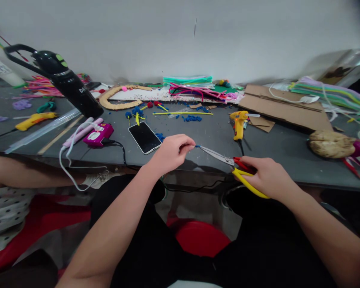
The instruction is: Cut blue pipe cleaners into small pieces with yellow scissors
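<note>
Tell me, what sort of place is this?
Probably a craft workspace, though I can't tell whether it's a workshop or a classroom. The signs are the yellow glue gun, the bundle of pink fuzzy stems and the scissors in the person's right hand.

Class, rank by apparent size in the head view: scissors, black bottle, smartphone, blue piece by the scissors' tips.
Black bottle
Scissors and smartphone: unsure; scissors longer, smartphone broader
Blue piece
</note>
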A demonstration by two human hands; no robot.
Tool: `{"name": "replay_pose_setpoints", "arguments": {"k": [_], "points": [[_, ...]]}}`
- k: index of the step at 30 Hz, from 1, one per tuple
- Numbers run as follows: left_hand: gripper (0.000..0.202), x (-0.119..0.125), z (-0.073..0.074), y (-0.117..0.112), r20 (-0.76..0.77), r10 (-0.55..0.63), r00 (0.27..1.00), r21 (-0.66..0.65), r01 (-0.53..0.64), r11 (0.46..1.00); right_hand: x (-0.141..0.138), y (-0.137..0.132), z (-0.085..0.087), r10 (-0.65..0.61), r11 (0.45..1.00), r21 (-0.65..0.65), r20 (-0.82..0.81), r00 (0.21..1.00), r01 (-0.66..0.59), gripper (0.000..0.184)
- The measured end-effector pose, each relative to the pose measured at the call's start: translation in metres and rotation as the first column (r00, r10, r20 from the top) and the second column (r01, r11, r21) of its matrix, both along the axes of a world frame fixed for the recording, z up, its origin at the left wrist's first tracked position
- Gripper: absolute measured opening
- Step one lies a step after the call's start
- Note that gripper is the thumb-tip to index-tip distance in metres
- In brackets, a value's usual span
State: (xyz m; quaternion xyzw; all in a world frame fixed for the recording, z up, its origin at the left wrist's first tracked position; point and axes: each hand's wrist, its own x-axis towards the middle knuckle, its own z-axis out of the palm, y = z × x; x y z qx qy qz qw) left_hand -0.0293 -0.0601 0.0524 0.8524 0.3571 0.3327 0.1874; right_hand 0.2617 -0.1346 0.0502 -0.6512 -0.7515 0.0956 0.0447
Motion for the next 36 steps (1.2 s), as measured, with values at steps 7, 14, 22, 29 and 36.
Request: {"name": "replay_pose_setpoints", "arguments": {"k": [7,14,22,29,36], "points": [[0.013,-0.0009,-0.0009,0.0009,0.0,0.004,1.0,-0.002,-0.004,1.0,0.0023,0.0006,-0.0013,0.016,1.0,-0.009,0.006,1.0,-0.016,0.026],[0.015,-0.0025,-0.0011,0.0021,0.027,0.045,0.999,-0.054,-0.044,0.998,0.0066,0.0006,0.0021,0.013,1.0,-0.016,0.009,1.0,-0.013,0.024],[0.015,-0.002,-0.0017,0.0022,0.016,0.026,1.0,-0.021,-0.026,0.999,0.0066,0.0008,0.0022,0.025,0.998,-0.059,-0.005,1.0,-0.025,0.03],[0.017,-0.0002,-0.0012,0.0022,-0.025,-0.007,1.0,0.006,0.007,1.0,0.0054,0.0009,0.0029,0.03,0.997,-0.074,-0.039,0.999,-0.033,0.026],[0.02,-0.0001,-0.006,0.0034,-0.024,-0.032,0.999,0.038,0.033,0.999,0.0046,0.0001,0.0019,0.028,0.996,-0.083,-0.028,0.999,-0.03,0.026]]}}
